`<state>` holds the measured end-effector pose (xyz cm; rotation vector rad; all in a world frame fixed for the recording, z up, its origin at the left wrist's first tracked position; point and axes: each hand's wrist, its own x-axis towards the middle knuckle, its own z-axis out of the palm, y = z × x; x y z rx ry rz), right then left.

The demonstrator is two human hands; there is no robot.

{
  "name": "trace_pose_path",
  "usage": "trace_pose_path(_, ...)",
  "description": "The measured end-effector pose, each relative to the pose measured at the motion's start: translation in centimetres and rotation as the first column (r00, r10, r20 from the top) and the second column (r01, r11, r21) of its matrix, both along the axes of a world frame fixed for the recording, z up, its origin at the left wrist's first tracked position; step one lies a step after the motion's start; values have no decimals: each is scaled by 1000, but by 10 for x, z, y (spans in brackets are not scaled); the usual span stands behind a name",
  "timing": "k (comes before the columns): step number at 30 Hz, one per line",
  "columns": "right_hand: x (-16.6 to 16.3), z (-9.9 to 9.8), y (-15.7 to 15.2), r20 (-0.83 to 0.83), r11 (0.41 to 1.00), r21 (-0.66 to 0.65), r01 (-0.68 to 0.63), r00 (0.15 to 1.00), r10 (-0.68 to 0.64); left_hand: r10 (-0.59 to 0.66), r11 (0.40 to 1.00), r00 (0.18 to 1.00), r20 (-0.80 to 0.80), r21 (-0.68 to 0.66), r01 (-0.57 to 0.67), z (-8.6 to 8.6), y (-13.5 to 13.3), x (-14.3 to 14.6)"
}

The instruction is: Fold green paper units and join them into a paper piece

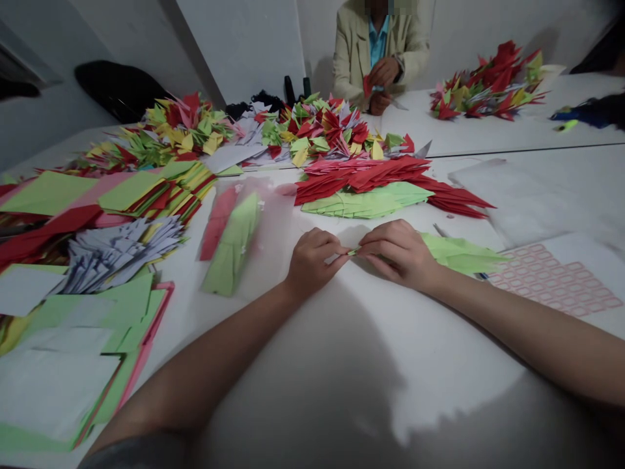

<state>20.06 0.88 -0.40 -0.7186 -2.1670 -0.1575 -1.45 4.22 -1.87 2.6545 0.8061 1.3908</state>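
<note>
Two bare hands meet low over the white counter (342, 365), fingertip to fingertip. The left hand (312, 260) and the right hand (398, 254) both have their fingers closed in a pinch on a small green paper piece (353, 251), which sits between them just above the counter, near its middle. Only a narrow tip of the piece shows.

Just to the right of the right hand lies a green folded pile (463, 255), and beyond that a sticker sheet (551, 280) with pink outlines. Left of the left hand is a clear plastic bag (234, 241) holding green and red paper. Farther back lie red folded pieces (381, 176) over a light green fan (366, 202). Across the counter, a person in a pale jacket (351, 52) holds red paper.
</note>
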Motion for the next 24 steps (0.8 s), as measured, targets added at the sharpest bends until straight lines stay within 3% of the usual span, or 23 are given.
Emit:
trace_pose_path(10, -3, -1, -1, -30, 999, -26, -42, 999, 41, 3, 1000, 998, -55, 29, -2, 1, -5, 1)
trace_pose_path(19, 0, -6, 0, -72, 997, 72, 3, 997, 3, 32, 998, 998, -50, 50, -29, 2, -6, 1)
trace_pose_path(24, 1, -4, 1, -82, 998, 55, 31, 996, -27, 49, 998, 997, -56, 53, -46, 1, -5, 0)
